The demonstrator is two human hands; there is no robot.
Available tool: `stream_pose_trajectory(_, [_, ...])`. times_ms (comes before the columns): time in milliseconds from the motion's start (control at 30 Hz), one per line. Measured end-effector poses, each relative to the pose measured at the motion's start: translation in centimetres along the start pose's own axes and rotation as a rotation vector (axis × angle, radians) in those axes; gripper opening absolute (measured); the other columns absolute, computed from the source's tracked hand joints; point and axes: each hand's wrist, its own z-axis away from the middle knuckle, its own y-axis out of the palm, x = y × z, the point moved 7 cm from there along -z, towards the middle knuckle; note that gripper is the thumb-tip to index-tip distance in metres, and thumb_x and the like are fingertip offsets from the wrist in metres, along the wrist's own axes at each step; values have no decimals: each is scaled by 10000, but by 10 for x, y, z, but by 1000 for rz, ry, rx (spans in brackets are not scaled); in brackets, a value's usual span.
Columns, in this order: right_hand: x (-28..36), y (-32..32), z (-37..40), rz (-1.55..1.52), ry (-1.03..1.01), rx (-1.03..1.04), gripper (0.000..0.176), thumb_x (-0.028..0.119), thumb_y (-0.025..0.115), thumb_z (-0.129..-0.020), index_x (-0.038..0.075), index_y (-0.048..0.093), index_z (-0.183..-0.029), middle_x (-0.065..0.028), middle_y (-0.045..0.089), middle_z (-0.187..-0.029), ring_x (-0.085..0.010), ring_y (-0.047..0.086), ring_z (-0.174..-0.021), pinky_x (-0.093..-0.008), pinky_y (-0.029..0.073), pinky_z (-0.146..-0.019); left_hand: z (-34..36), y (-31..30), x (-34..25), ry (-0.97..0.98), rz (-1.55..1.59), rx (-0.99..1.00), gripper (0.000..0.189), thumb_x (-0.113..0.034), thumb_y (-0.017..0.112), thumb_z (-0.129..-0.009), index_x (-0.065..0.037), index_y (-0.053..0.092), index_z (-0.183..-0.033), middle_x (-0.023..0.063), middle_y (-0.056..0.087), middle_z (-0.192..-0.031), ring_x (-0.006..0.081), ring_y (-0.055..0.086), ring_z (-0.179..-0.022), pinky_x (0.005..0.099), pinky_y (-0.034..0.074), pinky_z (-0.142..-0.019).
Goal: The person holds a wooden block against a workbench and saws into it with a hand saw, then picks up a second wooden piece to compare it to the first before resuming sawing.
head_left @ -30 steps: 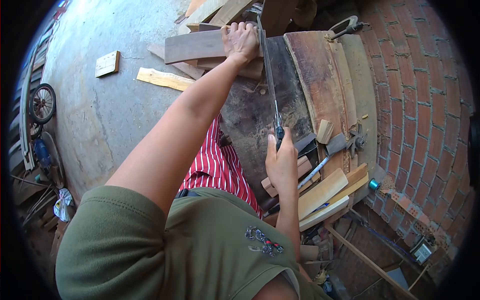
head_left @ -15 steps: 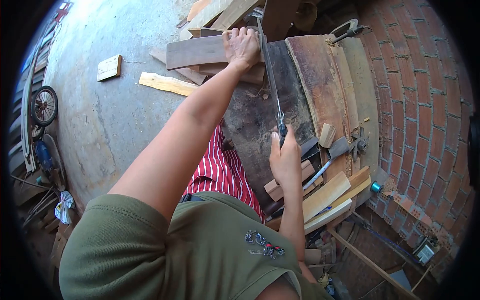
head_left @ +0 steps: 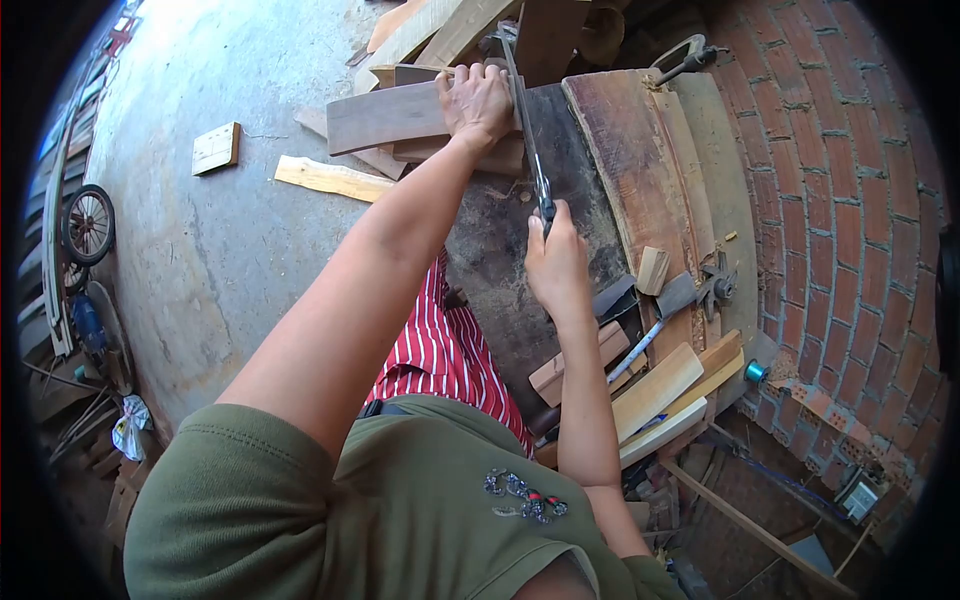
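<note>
My left hand (head_left: 476, 104) presses on the right end of a grey-brown wooden board (head_left: 385, 118), its fingers curled over the far edge. Close to its right side runs the long thin blade of a hand saw (head_left: 526, 125), which points away from me against the board's end. The dark saw handle is wrapped by my right hand (head_left: 558, 262), thumb up along it. Beneath the board lie more wood pieces (head_left: 500, 155) on a dark work surface (head_left: 505, 245).
A thick plank (head_left: 630, 160) with a clamp (head_left: 690, 60) stands right of the saw. A hatchet (head_left: 675, 297), wood blocks (head_left: 655, 270) and offcuts (head_left: 660, 388) lie nearer. Beyond is a brick wall (head_left: 830, 200); loose wood (head_left: 335, 178) lies on the floor at left.
My right hand and the saw have moved forward, away from me, and slightly left. My left hand still holds the board down, and both appear slightly further left in view.
</note>
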Motion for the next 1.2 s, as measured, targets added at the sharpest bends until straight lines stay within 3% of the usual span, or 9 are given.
stream_pose_trajectory(133, [12,0,-19,-20,7,18,196,162,483,-1015,-20,474,-1090,-331,654,-883,-509,642,-885,-587,489,-690,-1,-2,3,-13,-5,-35,358,-340,398,-1021,-117,678,-1005,95,684,-1083,264,608,-1099,469,337,-966])
stream_pose_trajectory(267, [-11,-14,84,-72,17,-7,189,163,494,-1012,-13,481,-1081,-318,654,-867,-510,642,-882,-576,485,-699,-1,1,4,-14,-8,-53,359,-340,398,-1020,-117,679,-1011,90,684,-1087,263,609,-1090,469,341,-969])
stream_pose_trajectory(367, [-8,-20,68,-84,55,24,185,157,494,-1012,-15,485,-1080,-316,653,-874,-506,641,-894,-569,481,-715,0,-2,1,6,-22,-41,362,-341,394,-1023,-119,680,-1014,82,684,-1088,257,608,-1089,467,342,-967])
stream_pose_trajectory(467, [3,10,-35,9,-48,-35,226,176,493,-1015,-39,491,-1084,-337,657,-897,-511,640,-894,-568,519,-734,10,2,-3,-24,-12,-8,361,-340,393,-1025,-122,681,-1016,72,683,-1083,250,605,-1091,466,341,-967])
stream_pose_trajectory(533, [18,7,-45,46,-62,-39,221,174,492,-1014,-34,488,-1088,-341,656,-879,-514,641,-883,-580,517,-724,3,-2,2,-1,-24,-87,355,-340,402,-1021,-122,682,-1011,63,684,-1075,245,600,-1094,467,340,-967])
stream_pose_trajectory(700, [-7,-13,84,-72,26,3,233,181,504,-1009,-17,478,-1128,-326,660,-882,-516,640,-883,-580,495,-702,0,1,4,1,-3,-77,356,-342,409,-1021,-118,685,-1013,67,686,-1088,243,600,-1102,469,336,-981])
stream_pose_trajectory(800, [-16,-17,83,-74,30,17,250,179,494,-1013,-17,480,-1166,-325,660,-883,-518,638,-893,-577,495,-709,2,1,1,15,-7,-68,351,-340,414,-1019,-118,687,-1014,68,689,-1087,242,600,-1107,473,335,-983])
stream_pose_trajectory(967, [19,9,-51,53,-95,-38,225,176,504,-1007,-36,489,-1082,-337,662,-901,-518,639,-896,-578,522,-761,-2,-6,7,-25,-4,-93,347,-337,417,-1017,-119,687,-1007,67,692,-1078,245,600,-1108,481,336,-982])
stream_pose_trajectory(1200, [-14,-9,79,-95,40,6,222,165,498,-1007,-23,477,-1122,-319,655,-868,-504,649,-884,-567,478,-697,-1,1,6,-1,-18,-58,350,-344,410,-1023,-124,682,-1006,69,681,-1083,248,595,-1115,472,330,-993])
